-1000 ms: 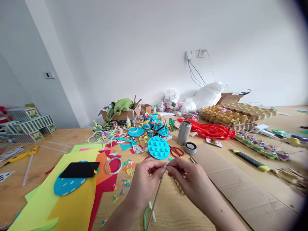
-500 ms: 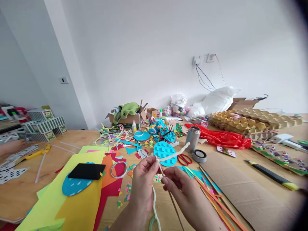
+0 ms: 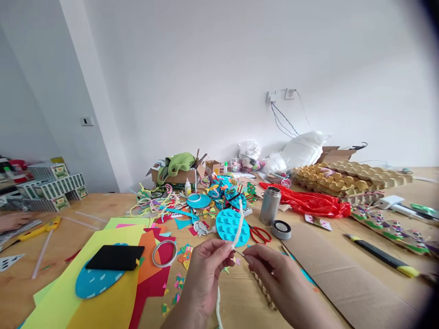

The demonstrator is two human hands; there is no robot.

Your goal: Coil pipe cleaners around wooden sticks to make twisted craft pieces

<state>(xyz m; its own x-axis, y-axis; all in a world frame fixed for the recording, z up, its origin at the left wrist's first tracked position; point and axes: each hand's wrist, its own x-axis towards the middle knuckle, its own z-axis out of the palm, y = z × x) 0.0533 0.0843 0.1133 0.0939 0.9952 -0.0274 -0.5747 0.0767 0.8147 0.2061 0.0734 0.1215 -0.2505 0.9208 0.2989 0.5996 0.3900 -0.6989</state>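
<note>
A white fuzzy cord [image 3: 238,224] is pinched between the thumb and fingers of my left hand [image 3: 207,269]. One end stands up above the fingertips, and a lower length [image 3: 218,306] hangs below the palm. My right hand [image 3: 274,269] is closed on a thin stick [image 3: 238,251], whose tip meets the cord at my left fingertips. A brown, twisted-looking strip [image 3: 262,288] shows beside the right hand; what it is I cannot tell. Behind the hands lie a blue bumpy disc [image 3: 224,224] and red-handled scissors [image 3: 262,234].
Left are coloured paper sheets [image 3: 120,292], a black phone [image 3: 115,257] and a tape roll [image 3: 164,253]. Right are a metal bottle [image 3: 270,205], its lid [image 3: 281,228], a cardboard sheet [image 3: 329,260] and a cutter knife [image 3: 380,253]. Egg trays [image 3: 339,178] stand behind. Another person's hand [image 3: 15,221] is far left.
The stick has swung from slanting down toward me to lying nearly level between my hands. The cord's free end has turned from pointing right to upright. Both hands sit slightly lower in view.
</note>
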